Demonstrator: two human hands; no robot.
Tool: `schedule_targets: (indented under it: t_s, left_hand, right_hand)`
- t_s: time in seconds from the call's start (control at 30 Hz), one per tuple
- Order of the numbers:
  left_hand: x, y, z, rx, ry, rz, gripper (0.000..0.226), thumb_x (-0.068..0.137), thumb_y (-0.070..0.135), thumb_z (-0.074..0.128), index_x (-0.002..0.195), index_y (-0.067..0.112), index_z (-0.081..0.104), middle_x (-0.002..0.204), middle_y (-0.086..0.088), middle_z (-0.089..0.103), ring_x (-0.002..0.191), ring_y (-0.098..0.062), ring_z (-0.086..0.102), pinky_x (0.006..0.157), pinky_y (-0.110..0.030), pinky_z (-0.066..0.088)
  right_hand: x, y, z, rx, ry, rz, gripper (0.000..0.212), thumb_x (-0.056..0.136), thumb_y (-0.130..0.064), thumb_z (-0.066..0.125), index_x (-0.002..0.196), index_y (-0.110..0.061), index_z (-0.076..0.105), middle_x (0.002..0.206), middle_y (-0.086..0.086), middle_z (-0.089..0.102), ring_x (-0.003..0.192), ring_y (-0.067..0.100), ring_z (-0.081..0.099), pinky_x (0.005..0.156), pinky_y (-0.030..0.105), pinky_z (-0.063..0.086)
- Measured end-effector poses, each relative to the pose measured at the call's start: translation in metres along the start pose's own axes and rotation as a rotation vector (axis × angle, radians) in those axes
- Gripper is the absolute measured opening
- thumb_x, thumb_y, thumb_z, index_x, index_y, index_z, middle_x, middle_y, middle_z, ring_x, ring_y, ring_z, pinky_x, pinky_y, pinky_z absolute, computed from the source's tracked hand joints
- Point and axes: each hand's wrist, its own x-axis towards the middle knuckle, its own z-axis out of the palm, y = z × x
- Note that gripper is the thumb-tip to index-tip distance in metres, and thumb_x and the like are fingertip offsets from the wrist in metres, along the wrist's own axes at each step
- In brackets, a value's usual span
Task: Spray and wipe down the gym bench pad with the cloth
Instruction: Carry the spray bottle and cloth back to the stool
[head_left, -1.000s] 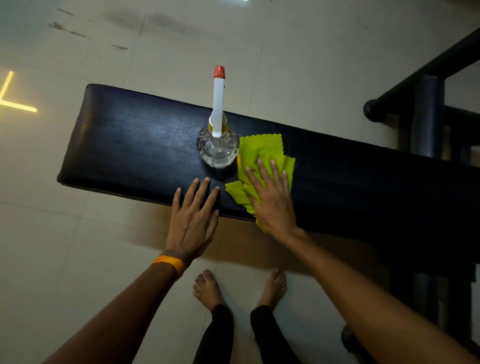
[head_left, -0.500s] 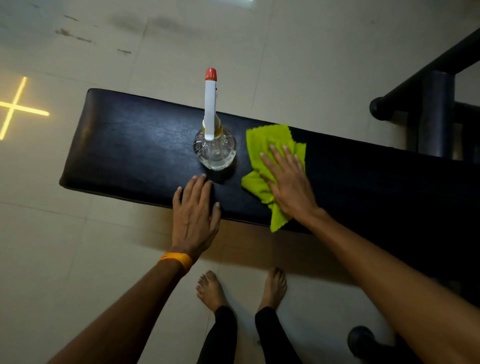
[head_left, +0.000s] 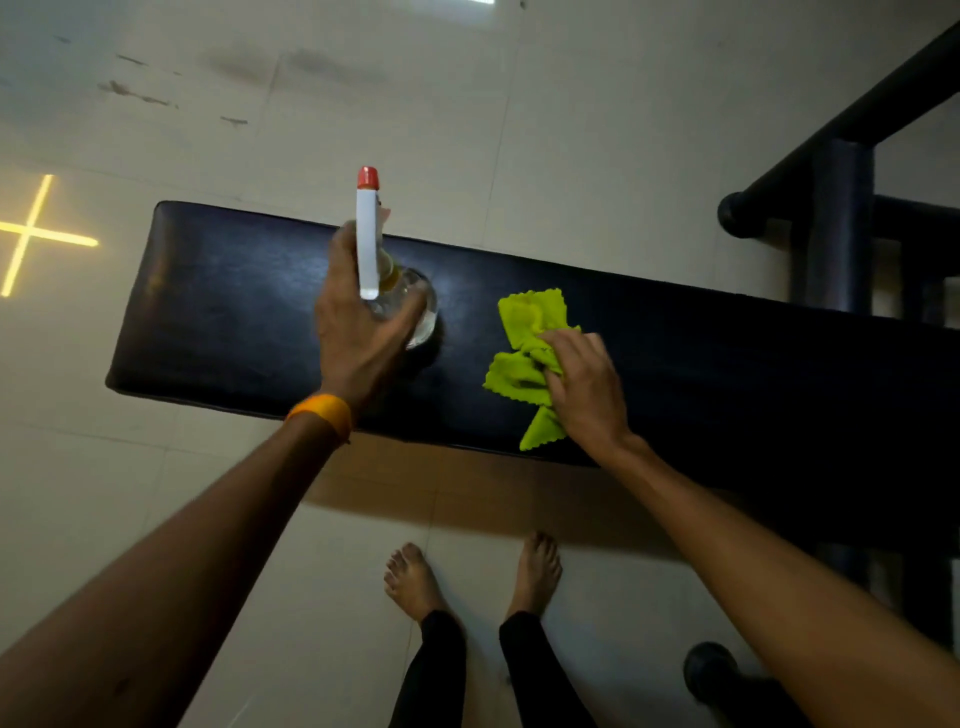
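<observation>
Overhead view of a black gym bench pad (head_left: 234, 306) that runs from centre left to the right edge of the frame. Left hand (head_left: 358, 332), with an orange wristband (head_left: 322, 415), is wrapped around a clear spray bottle (head_left: 410, 301) at centre frame; the bottle's white head and red nozzle (head_left: 368, 178) point toward the top of the frame. Whether the bottle's base touches the pad cannot be told. Right hand (head_left: 587, 384), fingers curled, grips a crumpled lime-green cloth (head_left: 530, 338) lying on the pad just right of the bottle, one corner hanging over the pad's lower edge. Bare feet (head_left: 415, 582) stand on pale floor tiles (head_left: 571, 104) at lower centre. A dark metal frame (head_left: 841, 223) occupies the upper right.
</observation>
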Motion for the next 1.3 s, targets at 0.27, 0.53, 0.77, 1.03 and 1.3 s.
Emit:
schedule_targets:
  t_s: [0.27, 0.53, 0.77, 1.03, 1.3]
  left_hand:
    - [0.016, 0.042, 0.029, -0.053, 0.042, -0.049, 0.039, 0.099, 0.027, 0.066, 0.133, 0.009, 0.061, 0.108, 0.014, 0.065, 0.096, 0.004, 0.062, 0.097, -0.036, 0.055]
    - [-0.04, 0.143, 0.049, -0.184, -0.048, -0.048, 0.028, 0.102, 0.032, 0.065, 0.118, 0.008, 0.067, 0.097, 0.003, 0.067, 0.085, -0.014, 0.062, 0.083, -0.054, 0.057]
    - [-0.088, 0.287, 0.033, -0.221, -0.16, 0.063, 0.032, 0.104, 0.033, 0.063, 0.126, 0.01, 0.064, 0.108, 0.009, 0.068, 0.096, -0.021, 0.068, 0.086, -0.054, 0.059]
    - [-0.137, 0.408, 0.006, -0.279, -0.222, 0.229, 0.024, 0.105, 0.032, 0.061, 0.121, 0.013, 0.063, 0.099, 0.004, 0.065, 0.083, -0.03, 0.065, 0.077, -0.052, 0.057]
    - [-0.156, 0.471, -0.002, -0.368, -0.29, 0.254, 0.018, 0.102, 0.021, 0.063, 0.115, 0.008, 0.063, 0.093, -0.002, 0.065, 0.079, -0.034, 0.063, 0.074, -0.055, 0.056]
  right_hand:
    - [0.003, 0.003, -0.067, 0.152, 0.093, 0.35, 0.03, 0.085, -0.014, 0.065, 0.115, -0.017, 0.068, 0.107, 0.009, 0.067, 0.096, 0.035, 0.065, 0.074, 0.039, 0.048]
    - [-0.04, 0.001, -0.165, 0.232, 0.217, 0.48, 0.023, 0.085, -0.016, 0.067, 0.108, -0.017, 0.069, 0.1, 0.008, 0.068, 0.091, 0.031, 0.065, 0.068, 0.032, 0.042]
    - [-0.104, -0.04, -0.289, 0.315, 0.342, 0.563, 0.015, 0.086, -0.013, 0.07, 0.1, -0.017, 0.072, 0.095, 0.009, 0.071, 0.087, 0.028, 0.066, 0.066, 0.02, 0.031]
    - [-0.165, -0.086, -0.397, 0.382, 0.483, 0.607, 0.015, 0.084, -0.012, 0.069, 0.097, -0.019, 0.073, 0.092, 0.008, 0.072, 0.087, 0.027, 0.067, 0.067, 0.022, 0.035]
    - [-0.185, -0.122, -0.469, 0.451, 0.647, 0.622, 0.016, 0.087, -0.01, 0.068, 0.102, -0.015, 0.074, 0.09, -0.003, 0.073, 0.081, 0.011, 0.062, 0.067, 0.013, 0.035]
